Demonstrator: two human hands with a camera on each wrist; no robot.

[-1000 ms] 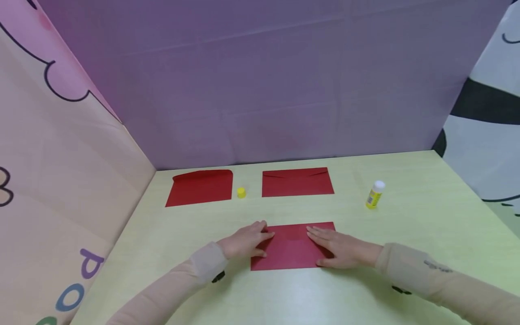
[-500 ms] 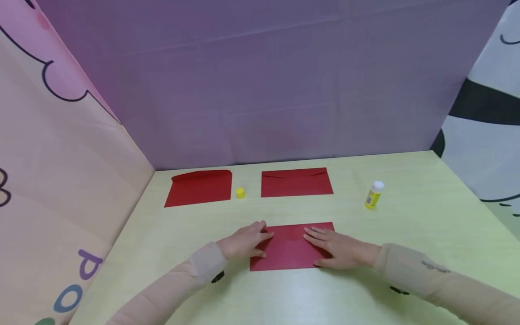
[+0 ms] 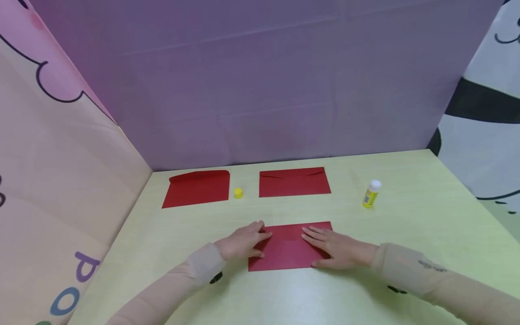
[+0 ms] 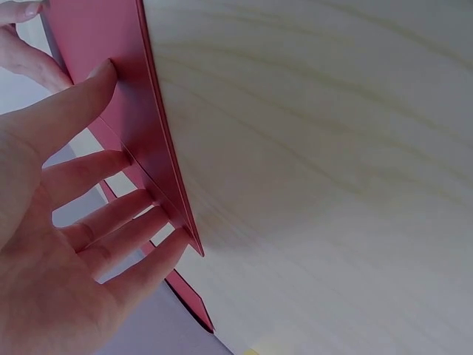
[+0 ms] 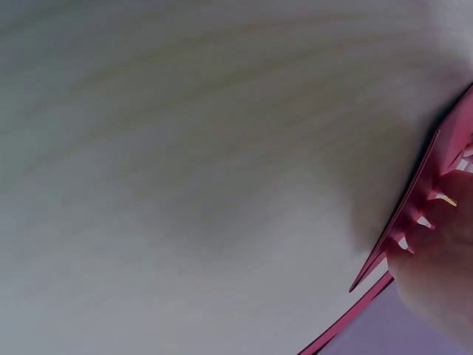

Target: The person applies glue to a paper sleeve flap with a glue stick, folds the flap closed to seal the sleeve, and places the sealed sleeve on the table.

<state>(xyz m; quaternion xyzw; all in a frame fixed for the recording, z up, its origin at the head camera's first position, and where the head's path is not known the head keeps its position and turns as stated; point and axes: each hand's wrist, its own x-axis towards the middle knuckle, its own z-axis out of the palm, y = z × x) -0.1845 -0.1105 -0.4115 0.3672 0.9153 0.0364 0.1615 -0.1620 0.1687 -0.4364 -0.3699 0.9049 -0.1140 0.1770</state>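
Your left hand (image 3: 243,241) at nine o'clock and right hand (image 3: 336,248) at three rest on the near red envelope (image 3: 282,250), central on the worktop (image 3: 280,298); each grip is spread, curled around nothing. Best press evenly, corners square. A second envelope (image 3: 199,190) lies at ten, a third envelope (image 3: 294,185) at twelve, yellow cap (image 3: 238,193) between, glue stick (image 3: 371,194) at two; sliding forward could bump the third

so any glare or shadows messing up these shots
Head view: pale glare on the table in front of the nearest red envelope, soft shadows beneath both sleeves; left wrist view: greyish, table dimly lit; right wrist view: dim, broad soft shadow, right hand cut off by the frame.
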